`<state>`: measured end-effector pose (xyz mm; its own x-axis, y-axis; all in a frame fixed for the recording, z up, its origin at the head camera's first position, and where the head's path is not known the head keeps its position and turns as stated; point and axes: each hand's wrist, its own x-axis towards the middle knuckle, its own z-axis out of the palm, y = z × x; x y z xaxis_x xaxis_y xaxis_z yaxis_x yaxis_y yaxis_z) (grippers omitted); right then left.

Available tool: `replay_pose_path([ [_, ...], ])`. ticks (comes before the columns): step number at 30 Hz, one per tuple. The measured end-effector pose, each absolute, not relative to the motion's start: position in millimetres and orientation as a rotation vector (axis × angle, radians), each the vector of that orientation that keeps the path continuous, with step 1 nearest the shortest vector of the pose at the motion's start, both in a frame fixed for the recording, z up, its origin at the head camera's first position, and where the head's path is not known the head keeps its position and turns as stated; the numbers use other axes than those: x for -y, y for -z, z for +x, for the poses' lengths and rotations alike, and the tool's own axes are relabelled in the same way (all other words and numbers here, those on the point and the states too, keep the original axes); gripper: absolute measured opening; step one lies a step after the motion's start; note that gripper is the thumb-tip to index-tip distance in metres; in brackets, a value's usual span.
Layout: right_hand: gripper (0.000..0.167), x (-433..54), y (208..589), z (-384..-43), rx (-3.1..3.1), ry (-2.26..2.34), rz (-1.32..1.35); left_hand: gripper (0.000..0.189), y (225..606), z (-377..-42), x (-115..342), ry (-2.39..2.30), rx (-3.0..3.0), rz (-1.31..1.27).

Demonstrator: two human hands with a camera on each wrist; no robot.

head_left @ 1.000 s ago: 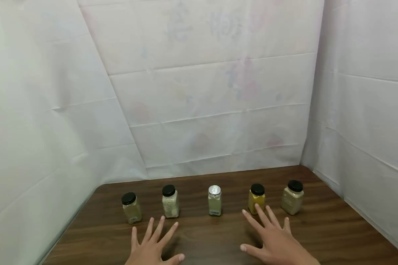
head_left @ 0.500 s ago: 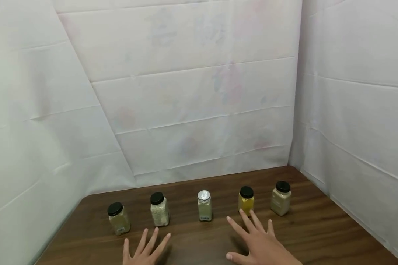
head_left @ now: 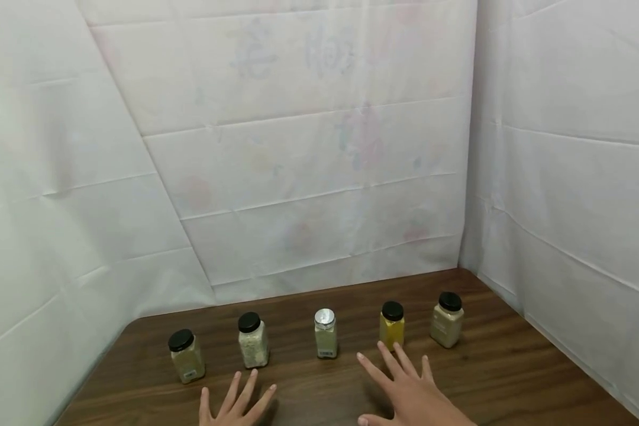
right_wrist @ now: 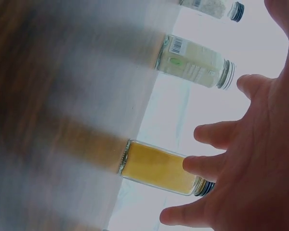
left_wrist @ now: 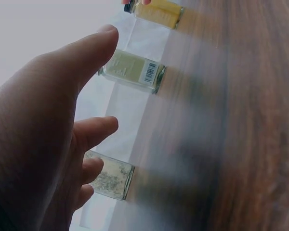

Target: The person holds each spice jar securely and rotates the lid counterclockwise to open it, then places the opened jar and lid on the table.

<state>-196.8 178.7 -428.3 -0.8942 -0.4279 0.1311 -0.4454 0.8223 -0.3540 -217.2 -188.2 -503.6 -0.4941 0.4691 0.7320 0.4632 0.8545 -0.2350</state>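
Note:
Several spice jars stand upright in a row on the dark wooden table (head_left: 309, 393). From the left come a black-lidded jar of greenish powder (head_left: 189, 358), a black-lidded jar with pale flaky contents (head_left: 254, 344), a silver-lidded jar of pale green powder (head_left: 326, 338), a yellow powder jar (head_left: 391, 332) and a beige powder jar (head_left: 447, 324), both black-lidded. My left hand (head_left: 235, 408), fingers spread and holding nothing, is nearest the flaky jar. Spread the same way, my right hand (head_left: 404, 396) overlaps the base of the yellow jar in the head view; it too holds nothing.
White cloth sheets hang around the table: a back sheet (head_left: 309, 177), a left sheet (head_left: 58, 236) and a right sheet (head_left: 564, 177). The table's back edge runs close along the cloth, just behind the jars.
The head view has shifted, so the jars and cloth appear further left and the left-hand jars slightly lower. Both hands sit lower in the view, still spread. No jar has moved on the table.

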Motion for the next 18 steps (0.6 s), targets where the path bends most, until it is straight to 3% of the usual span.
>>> replay_pose_path([
  [11, 0.081, -174.6, 426.7, -191.4, 2.956, -0.608, 0.731, 0.078, 498.2, -210.7, 182.0, -0.005, 2.255, -0.638],
  [18, 0.08, -173.4, 429.6, -192.4, 2.957, -0.63, 0.765, 0.072, 495.3, -207.4, 173.2, -0.01, 2.327, -0.724],
])
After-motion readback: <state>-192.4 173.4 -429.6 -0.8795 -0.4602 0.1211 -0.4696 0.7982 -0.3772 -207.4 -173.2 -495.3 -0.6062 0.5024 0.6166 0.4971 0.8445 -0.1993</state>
